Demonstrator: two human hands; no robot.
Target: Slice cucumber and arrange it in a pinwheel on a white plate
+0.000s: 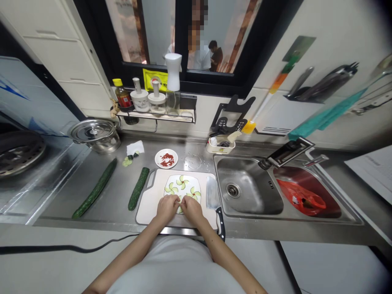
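Observation:
My left hand (168, 207) and my right hand (192, 209) meet over the near edge of a white square plate (174, 178), fingertips pinched close together. Whatever is between the fingertips is too small or hidden to make out. Pale green cucumber slices (183, 182) lie on the plate in pinwheel groups with small red centres. Part of another group shows beneath my fingers. Under the plate is a pale cutting board (147, 210). A kitchen knife (212, 194) lies along the board's right side, its black handle toward me. Behind the board, a small round plate (158, 160) holds chopped red bits (167, 160).
Two whole cucumbers (138, 188) lie left of the board, near cut scraps (127, 161) and a white tissue (135, 148). A lidded steel pot (101, 136) stands back left. At right is a double sink (251, 192) with a red plastic bag (301, 198). A condiment shelf (159, 116) hangs behind.

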